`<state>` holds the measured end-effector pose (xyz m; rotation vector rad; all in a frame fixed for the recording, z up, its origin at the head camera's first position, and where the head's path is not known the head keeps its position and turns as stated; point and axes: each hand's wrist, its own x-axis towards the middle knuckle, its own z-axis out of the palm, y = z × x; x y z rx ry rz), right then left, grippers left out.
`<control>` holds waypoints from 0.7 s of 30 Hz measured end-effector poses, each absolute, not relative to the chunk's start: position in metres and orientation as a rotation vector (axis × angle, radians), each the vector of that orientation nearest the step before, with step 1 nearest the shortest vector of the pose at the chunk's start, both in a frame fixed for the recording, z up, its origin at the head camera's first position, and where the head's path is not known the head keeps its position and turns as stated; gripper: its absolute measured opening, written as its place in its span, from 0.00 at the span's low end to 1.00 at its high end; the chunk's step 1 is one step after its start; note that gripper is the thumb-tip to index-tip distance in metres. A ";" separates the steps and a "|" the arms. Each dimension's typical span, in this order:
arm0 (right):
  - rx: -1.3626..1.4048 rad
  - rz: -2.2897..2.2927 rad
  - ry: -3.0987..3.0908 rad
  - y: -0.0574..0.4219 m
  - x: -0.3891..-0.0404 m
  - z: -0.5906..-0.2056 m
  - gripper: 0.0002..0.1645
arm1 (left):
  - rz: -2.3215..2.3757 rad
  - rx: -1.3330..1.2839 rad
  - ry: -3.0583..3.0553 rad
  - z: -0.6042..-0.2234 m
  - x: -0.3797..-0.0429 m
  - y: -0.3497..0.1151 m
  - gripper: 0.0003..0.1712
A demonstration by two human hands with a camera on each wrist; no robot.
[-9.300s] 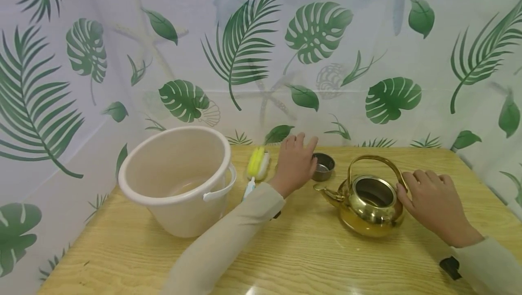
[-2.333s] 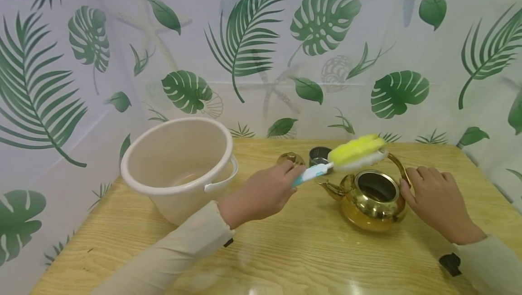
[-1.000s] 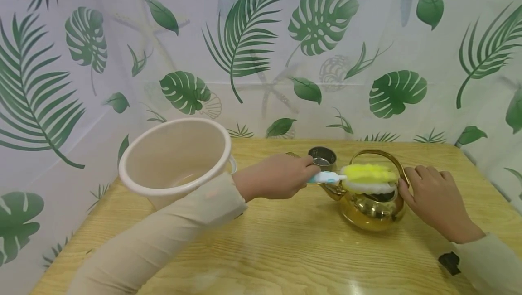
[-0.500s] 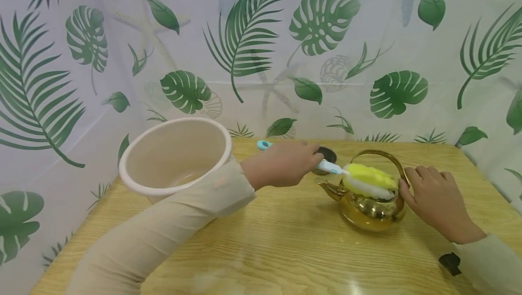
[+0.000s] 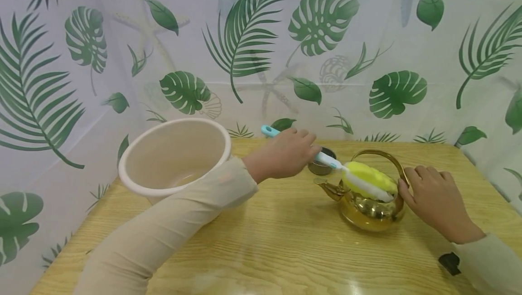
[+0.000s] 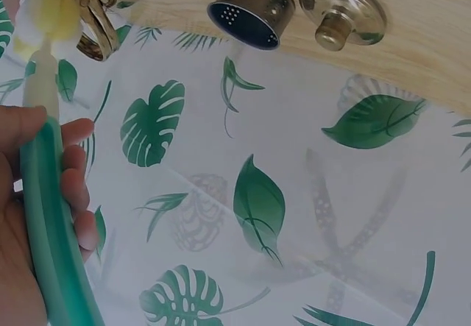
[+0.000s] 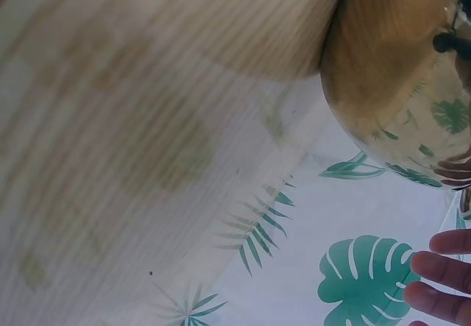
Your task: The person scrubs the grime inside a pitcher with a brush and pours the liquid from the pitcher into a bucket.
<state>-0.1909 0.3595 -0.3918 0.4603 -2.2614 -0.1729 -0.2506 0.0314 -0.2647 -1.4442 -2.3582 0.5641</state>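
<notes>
My left hand (image 5: 285, 154) grips the blue and white handle of a sponge brush (image 5: 369, 181), its butt end sticking up behind the fingers. The brush's yellow and white head tilts down into the mouth of a shiny gold kettle (image 5: 369, 218), most of it showing above the rim. In the left wrist view the fingers wrap round the teal handle (image 6: 55, 208). My right hand (image 5: 438, 204) holds the right lower end of the kettle's arched handle, thumb on the near side. In the right wrist view its fingers (image 7: 441, 271) appear beside the kettle's rounded body.
A cream bucket (image 5: 175, 150) stands at the left, partly behind the left sleeve. Behind the brush sits a perforated metal strainer cup (image 6: 254, 9), with the gold kettle lid (image 6: 342, 17) beside it. Leaf-printed cloth (image 5: 265, 59) rises at the table's back edge.
My left hand has taken up the brush from beside the bucket and brought it right, over the kettle. Lately the handle's butt has risen and the head tipped down into the mouth. The right hand stays put.
</notes>
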 end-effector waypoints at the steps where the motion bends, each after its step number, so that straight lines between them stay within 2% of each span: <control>1: 0.461 -0.174 -2.260 0.360 -0.191 -0.392 0.45 | 0.575 -1.445 -2.341 -0.265 -0.252 0.032 0.11; 9: 0.452 -0.159 -2.278 0.359 -0.190 -0.392 0.44 | 0.685 -1.423 -2.268 -0.261 -0.261 0.036 0.18; 21: 0.462 -0.154 -2.279 0.358 -0.189 -0.390 0.43 | 0.721 -1.339 -2.093 -0.246 -0.264 0.058 0.16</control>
